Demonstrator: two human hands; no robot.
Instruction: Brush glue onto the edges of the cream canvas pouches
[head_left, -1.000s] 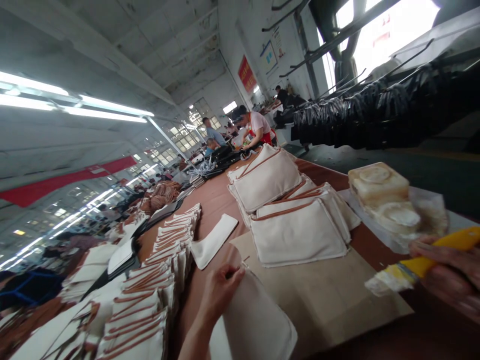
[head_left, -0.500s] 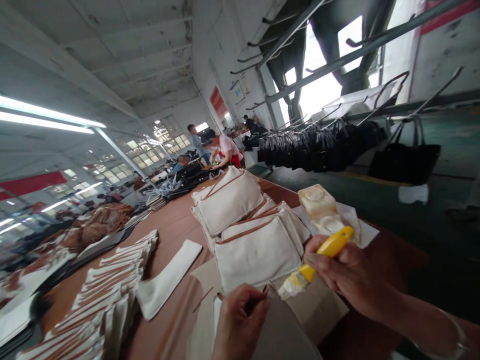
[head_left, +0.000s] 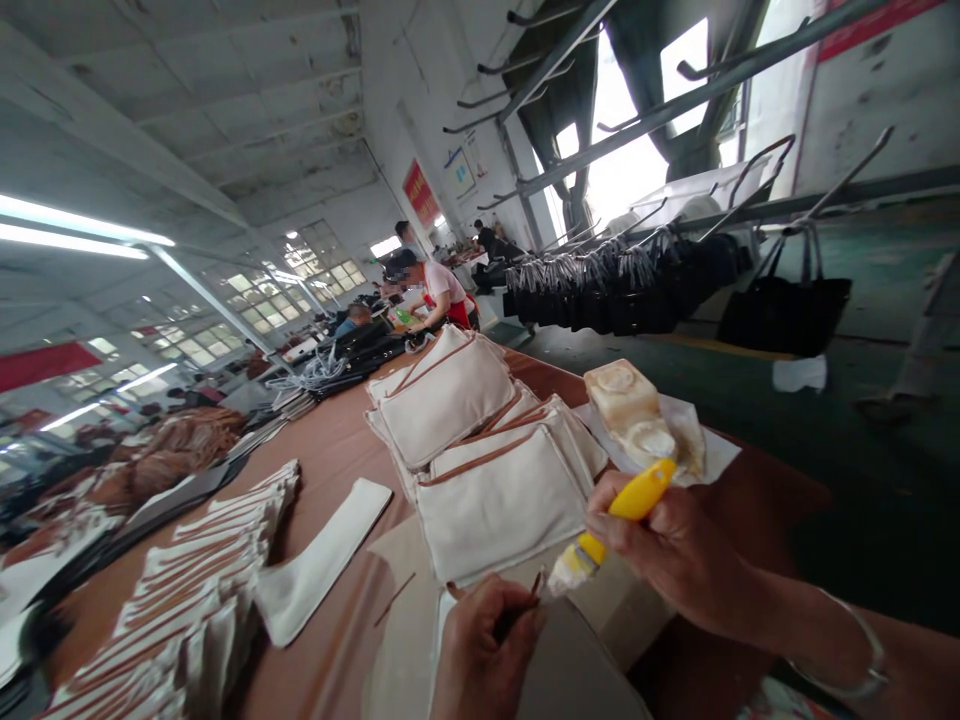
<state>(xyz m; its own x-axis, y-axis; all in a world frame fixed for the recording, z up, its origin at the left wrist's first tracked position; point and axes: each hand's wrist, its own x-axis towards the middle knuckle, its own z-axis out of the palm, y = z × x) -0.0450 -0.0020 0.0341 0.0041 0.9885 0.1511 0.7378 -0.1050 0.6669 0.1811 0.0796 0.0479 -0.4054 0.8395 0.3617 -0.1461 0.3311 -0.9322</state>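
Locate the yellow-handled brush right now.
Head view, right of centre: the yellow-handled brush is in the right hand, its bristles by the left hand's fingertips.

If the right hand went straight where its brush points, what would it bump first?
Probably the little brown tip poking up at the left hand, then its fingers. The yellow brush in the right hand points that way, its bristles very close, but I can't tell whether they already touch.

The bare left hand (head_left: 491, 645), cut off by the bottom edge, covers part of the flat grey panel (head_left: 581, 665), also cut off there. The right hand (head_left: 667, 540) partly hides the yellow-handled brush (head_left: 643, 488); whether its bristles touch the thin brown strip (head_left: 538, 583) is too blurred to tell.
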